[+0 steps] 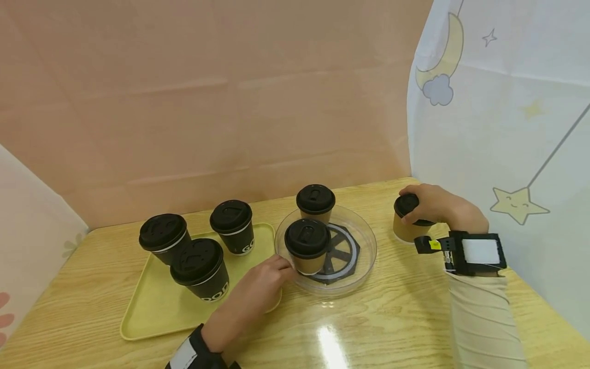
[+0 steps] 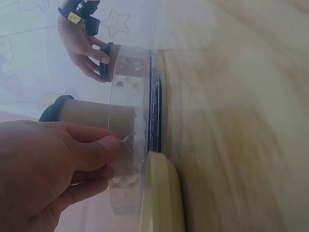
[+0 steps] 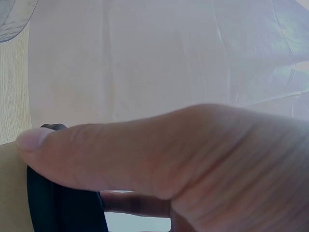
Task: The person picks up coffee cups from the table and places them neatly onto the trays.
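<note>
My right hand [image 1: 435, 207] grips a brown paper cup [image 1: 402, 229] with a black lid, thumb and fingers around the lid; the cup is upright at the table's right side. In the right wrist view the thumb lies across the black lid [image 3: 63, 203]. My left hand [image 1: 265, 282] pinches the near left rim of a clear round tray [image 1: 364, 256], thumb and fingertips at its wall in the left wrist view. Two brown cups with black lids stand in this tray, one nearer [image 1: 308, 246] and one farther back [image 1: 315, 202]. Between them and the tray's right side shows a dark spoked base [image 1: 341, 251].
Left of the clear tray lies a yellow rectangular tray [image 1: 152, 312] with three black lidded cups, at its back left [image 1: 163, 236], front [image 1: 203, 269] and back right [image 1: 234, 228]. Cloth screens [image 1: 207, 102] border the wooden table [image 1: 392, 318] behind and on both sides.
</note>
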`<move>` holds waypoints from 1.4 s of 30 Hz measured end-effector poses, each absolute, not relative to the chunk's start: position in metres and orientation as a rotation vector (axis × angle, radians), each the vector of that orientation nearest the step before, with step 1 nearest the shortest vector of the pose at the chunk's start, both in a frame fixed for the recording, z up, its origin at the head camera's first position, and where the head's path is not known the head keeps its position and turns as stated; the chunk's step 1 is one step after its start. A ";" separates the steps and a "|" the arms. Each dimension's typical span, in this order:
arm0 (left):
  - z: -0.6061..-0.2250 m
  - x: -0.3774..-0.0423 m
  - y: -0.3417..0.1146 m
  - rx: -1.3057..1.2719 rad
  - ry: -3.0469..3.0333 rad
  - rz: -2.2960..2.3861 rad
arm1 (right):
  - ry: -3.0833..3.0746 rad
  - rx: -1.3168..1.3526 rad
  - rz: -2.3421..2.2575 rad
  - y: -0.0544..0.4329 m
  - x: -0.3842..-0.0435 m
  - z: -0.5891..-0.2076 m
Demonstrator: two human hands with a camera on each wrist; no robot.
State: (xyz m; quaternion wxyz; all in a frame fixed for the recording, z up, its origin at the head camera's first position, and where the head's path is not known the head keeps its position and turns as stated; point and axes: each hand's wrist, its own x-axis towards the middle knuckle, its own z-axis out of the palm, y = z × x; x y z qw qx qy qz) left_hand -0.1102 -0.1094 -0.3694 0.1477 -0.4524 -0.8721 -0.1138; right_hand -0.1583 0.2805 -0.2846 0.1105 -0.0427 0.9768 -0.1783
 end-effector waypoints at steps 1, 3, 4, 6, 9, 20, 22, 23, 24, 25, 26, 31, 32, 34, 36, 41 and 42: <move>-0.370 -0.111 -0.110 -1.294 -2.493 -0.330 | 2.866 -0.122 -0.527 0.280 -0.158 -0.284; -0.370 -0.113 -0.113 -1.280 -2.473 -0.342 | 2.863 -0.122 -0.528 0.280 -0.158 -0.284; -0.370 -0.114 -0.114 -1.275 -2.468 -0.352 | 2.863 -0.121 -0.529 0.280 -0.158 -0.284; -0.370 -0.116 -0.117 -1.271 -2.469 -0.366 | 2.868 -0.128 -0.525 0.280 -0.158 -0.283; -0.369 -0.118 -0.120 -1.268 -2.488 -0.377 | 2.877 -0.133 -0.524 0.279 -0.158 -0.282; -0.364 -0.108 -0.108 -1.382 -2.392 -0.301 | 2.877 -0.129 -0.522 0.278 -0.157 -0.282; -0.364 -0.103 -0.103 -1.399 -2.406 -0.299 | 2.877 -0.128 -0.523 0.278 -0.157 -0.282; -0.365 -0.100 -0.101 -1.406 -2.410 -0.302 | 2.876 -0.128 -0.524 0.278 -0.156 -0.281; -0.365 -0.099 -0.100 -1.410 -2.417 -0.305 | 2.876 -0.128 -0.527 0.277 -0.156 -0.281; -0.366 -0.098 -0.099 -1.410 -2.418 -0.293 | 2.876 -0.130 -0.529 0.277 -0.156 -0.281; -0.367 -0.097 -0.099 -1.408 -2.423 -0.292 | 2.876 -0.129 -0.531 0.277 -0.156 -0.281; -0.368 -0.099 -0.101 -1.372 -2.480 -0.341 | 2.878 -0.131 -0.535 0.278 -0.156 -0.282; -0.367 -0.099 -0.102 -1.364 -2.492 -0.357 | 2.878 -0.131 -0.533 0.278 -0.157 -0.283; -0.367 -0.101 -0.104 -1.351 -2.514 -0.383 | 2.877 -0.130 -0.532 0.278 -0.157 -0.283; -0.366 -0.103 -0.107 -1.347 -2.515 -0.391 | 2.875 -0.126 -0.533 0.278 -0.156 -0.284; -0.368 -0.110 -0.112 -1.346 -2.435 -0.366 | 2.870 -0.114 -0.543 0.277 -0.156 -0.283; -0.368 -0.111 -0.113 -1.340 -2.422 -0.363 | 2.868 -0.111 -0.545 0.277 -0.156 -0.283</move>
